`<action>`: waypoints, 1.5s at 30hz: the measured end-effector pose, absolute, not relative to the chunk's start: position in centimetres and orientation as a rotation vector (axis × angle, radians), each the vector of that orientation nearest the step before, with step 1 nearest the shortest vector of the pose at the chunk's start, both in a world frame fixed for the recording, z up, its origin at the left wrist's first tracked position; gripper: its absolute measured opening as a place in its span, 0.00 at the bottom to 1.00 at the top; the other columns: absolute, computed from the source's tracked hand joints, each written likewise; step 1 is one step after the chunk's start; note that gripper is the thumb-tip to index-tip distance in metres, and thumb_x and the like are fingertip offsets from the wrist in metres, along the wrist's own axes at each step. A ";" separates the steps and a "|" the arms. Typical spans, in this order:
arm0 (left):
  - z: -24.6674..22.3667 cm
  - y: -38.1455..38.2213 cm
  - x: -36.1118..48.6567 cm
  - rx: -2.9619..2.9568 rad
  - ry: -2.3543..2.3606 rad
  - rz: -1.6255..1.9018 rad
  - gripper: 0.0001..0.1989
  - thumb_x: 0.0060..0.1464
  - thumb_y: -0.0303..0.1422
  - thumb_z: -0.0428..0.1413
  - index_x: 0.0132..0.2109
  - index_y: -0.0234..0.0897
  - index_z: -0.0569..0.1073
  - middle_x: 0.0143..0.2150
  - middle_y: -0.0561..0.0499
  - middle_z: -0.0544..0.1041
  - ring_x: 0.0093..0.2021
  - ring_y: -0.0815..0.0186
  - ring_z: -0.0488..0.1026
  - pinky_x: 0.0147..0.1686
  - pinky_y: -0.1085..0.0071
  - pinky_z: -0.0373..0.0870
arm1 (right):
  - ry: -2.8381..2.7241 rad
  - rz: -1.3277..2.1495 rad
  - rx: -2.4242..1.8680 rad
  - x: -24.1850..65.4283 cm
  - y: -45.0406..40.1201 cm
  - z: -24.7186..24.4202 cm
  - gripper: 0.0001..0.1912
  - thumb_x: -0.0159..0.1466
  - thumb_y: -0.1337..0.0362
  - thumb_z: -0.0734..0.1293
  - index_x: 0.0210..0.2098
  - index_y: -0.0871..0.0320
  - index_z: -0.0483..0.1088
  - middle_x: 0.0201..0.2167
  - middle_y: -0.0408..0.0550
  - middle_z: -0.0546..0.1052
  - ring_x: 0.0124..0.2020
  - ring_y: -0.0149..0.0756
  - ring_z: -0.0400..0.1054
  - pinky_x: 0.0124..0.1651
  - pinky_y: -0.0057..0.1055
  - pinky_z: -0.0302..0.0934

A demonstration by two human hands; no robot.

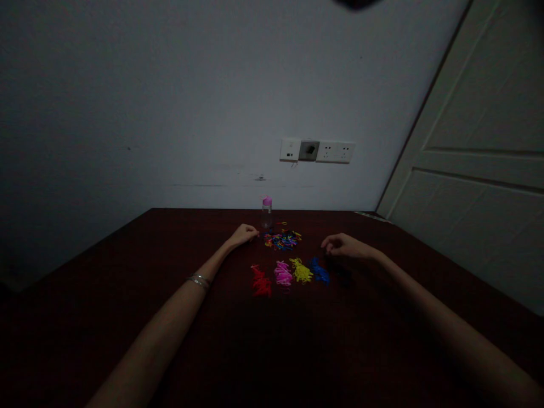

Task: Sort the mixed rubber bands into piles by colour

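My left hand point(243, 234) rests on the table at the left edge of a mixed pile of small coloured rubber bands point(284, 240). Its fingers are pressed together, and anything between them is too small to make out. To the right, my right hand point(343, 246) hovers with curled, pinched fingers just above a dim black heap point(343, 276); what it pinches, if anything, cannot be seen. Sorted heaps lie in a row nearer me: red bands point(260, 281), pink bands point(283, 273), yellow bands point(301, 271) and blue bands point(319, 271).
A clear bottle with a pink cap point(267, 212) stands behind the mixed pile. The dark red table point(204, 351) meets a pale wall point(191, 102) carrying sockets point(335, 152). A panelled door point(476, 153) is at the right. The light is dim.
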State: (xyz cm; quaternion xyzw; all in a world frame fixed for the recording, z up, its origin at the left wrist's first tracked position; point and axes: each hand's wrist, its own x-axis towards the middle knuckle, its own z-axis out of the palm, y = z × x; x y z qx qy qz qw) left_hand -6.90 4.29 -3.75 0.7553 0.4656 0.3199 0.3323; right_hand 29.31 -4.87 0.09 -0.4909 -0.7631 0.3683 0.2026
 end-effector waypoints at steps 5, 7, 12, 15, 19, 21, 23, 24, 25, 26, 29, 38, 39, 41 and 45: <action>-3.8 4.2 -6.9 1.948 1.211 0.846 0.14 0.42 0.38 0.51 0.26 0.29 0.73 0.14 0.57 0.61 0.18 0.75 0.56 0.19 0.77 0.51 | -2.083 0.989 -1.302 28.3 -2.8 -0.9 0.13 0.46 0.66 0.64 0.33 0.62 0.70 0.25 0.46 0.73 0.25 0.30 0.64 0.28 0.26 0.57; -3.8 4.2 -6.9 1.922 1.211 0.842 0.13 0.41 0.38 0.52 0.26 0.29 0.73 0.16 0.56 0.63 0.18 0.75 0.57 0.19 0.77 0.51 | -2.008 0.924 -1.290 27.9 -1.7 -2.0 0.13 0.46 0.64 0.64 0.31 0.62 0.70 0.24 0.46 0.73 0.24 0.29 0.63 0.26 0.25 0.55; -3.9 4.2 -7.1 1.908 1.182 0.818 0.14 0.38 0.38 0.55 0.28 0.28 0.74 0.19 0.53 0.67 0.19 0.75 0.58 0.19 0.77 0.52 | -1.712 0.693 -1.323 27.8 0.8 -4.7 0.13 0.47 0.60 0.64 0.29 0.63 0.70 0.22 0.44 0.71 0.21 0.28 0.60 0.23 0.24 0.53; -4.0 4.0 -7.1 1.924 1.177 0.827 0.14 0.38 0.37 0.56 0.29 0.28 0.74 0.21 0.52 0.69 0.20 0.74 0.60 0.20 0.78 0.53 | -1.626 0.654 -1.359 28.0 1.2 -5.5 0.14 0.47 0.58 0.64 0.29 0.63 0.70 0.20 0.44 0.70 0.19 0.28 0.59 0.22 0.25 0.52; -3.7 3.7 -6.9 1.958 1.235 0.868 0.13 0.39 0.35 0.55 0.29 0.28 0.74 0.22 0.51 0.71 0.22 0.73 0.62 0.22 0.77 0.55 | -1.677 0.622 -1.344 28.2 1.2 -5.8 0.14 0.47 0.59 0.65 0.28 0.63 0.71 0.22 0.45 0.72 0.21 0.29 0.61 0.24 0.25 0.54; -3.2 3.5 -6.9 2.016 1.236 0.859 0.12 0.39 0.35 0.54 0.29 0.28 0.75 0.22 0.51 0.71 0.23 0.72 0.62 0.23 0.77 0.56 | -1.696 0.599 -1.342 28.2 1.2 -5.8 0.14 0.47 0.59 0.65 0.28 0.63 0.71 0.22 0.46 0.72 0.22 0.30 0.62 0.25 0.26 0.54; -2.4 3.3 -6.9 2.111 1.207 0.839 0.12 0.40 0.35 0.54 0.29 0.28 0.75 0.23 0.50 0.71 0.23 0.72 0.63 0.24 0.76 0.56 | -1.714 0.583 -1.346 28.2 1.2 -5.9 0.14 0.48 0.59 0.64 0.29 0.63 0.71 0.23 0.46 0.72 0.23 0.31 0.62 0.26 0.26 0.55; -1.9 3.2 -6.9 2.159 1.185 0.813 0.12 0.40 0.35 0.54 0.29 0.29 0.75 0.23 0.50 0.72 0.24 0.72 0.63 0.24 0.76 0.56 | -1.725 0.577 -1.346 28.2 1.2 -5.9 0.14 0.48 0.59 0.63 0.29 0.63 0.71 0.24 0.47 0.73 0.24 0.31 0.63 0.27 0.27 0.56; -1.4 3.0 -6.8 2.201 1.162 0.769 0.13 0.40 0.35 0.54 0.29 0.29 0.75 0.23 0.50 0.72 0.24 0.72 0.62 0.24 0.76 0.56 | -1.736 0.571 -1.345 28.2 1.3 -5.9 0.14 0.48 0.59 0.63 0.29 0.63 0.71 0.25 0.47 0.73 0.25 0.32 0.63 0.28 0.27 0.56; -0.9 2.7 -6.8 2.234 1.143 0.716 0.13 0.40 0.36 0.55 0.30 0.29 0.76 0.23 0.51 0.71 0.23 0.72 0.62 0.24 0.76 0.55 | -1.744 0.564 -1.345 28.2 1.3 -6.0 0.14 0.48 0.59 0.63 0.29 0.63 0.71 0.26 0.48 0.73 0.26 0.33 0.64 0.28 0.27 0.56; 0.2 1.7 -6.5 2.322 1.108 0.570 0.14 0.38 0.38 0.58 0.30 0.31 0.76 0.22 0.52 0.71 0.22 0.73 0.62 0.23 0.77 0.54 | -1.758 0.538 -1.363 28.2 1.3 -6.0 0.14 0.48 0.60 0.63 0.30 0.63 0.71 0.26 0.48 0.73 0.28 0.34 0.65 0.30 0.28 0.57; -0.9 0.7 -4.7 2.482 1.071 0.490 0.10 0.41 0.37 0.57 0.30 0.35 0.76 0.22 0.52 0.71 0.22 0.73 0.62 0.22 0.76 0.50 | -1.774 0.467 -1.366 27.8 0.8 -5.6 0.14 0.49 0.59 0.63 0.29 0.63 0.72 0.28 0.50 0.75 0.30 0.36 0.67 0.34 0.29 0.59; -1.1 0.8 -4.6 2.487 1.062 0.486 0.09 0.41 0.35 0.56 0.31 0.35 0.76 0.23 0.53 0.71 0.22 0.73 0.62 0.22 0.77 0.50 | -1.772 0.464 -1.374 27.8 0.7 -5.6 0.14 0.49 0.59 0.62 0.29 0.63 0.72 0.28 0.50 0.74 0.30 0.36 0.67 0.34 0.29 0.59; -1.3 0.9 -4.5 2.495 1.052 0.483 0.09 0.42 0.34 0.55 0.31 0.35 0.76 0.24 0.53 0.72 0.23 0.73 0.62 0.22 0.77 0.51 | -1.765 0.467 -1.383 27.7 0.6 -5.5 0.14 0.49 0.59 0.62 0.29 0.63 0.72 0.27 0.50 0.74 0.29 0.36 0.67 0.33 0.29 0.59; -1.2 0.9 -4.6 2.500 1.048 0.489 0.09 0.44 0.33 0.54 0.32 0.34 0.76 0.24 0.53 0.72 0.23 0.73 0.62 0.23 0.77 0.52 | -1.747 0.485 -1.376 27.6 0.6 -5.5 0.13 0.49 0.59 0.62 0.29 0.63 0.71 0.27 0.50 0.74 0.29 0.36 0.67 0.32 0.29 0.59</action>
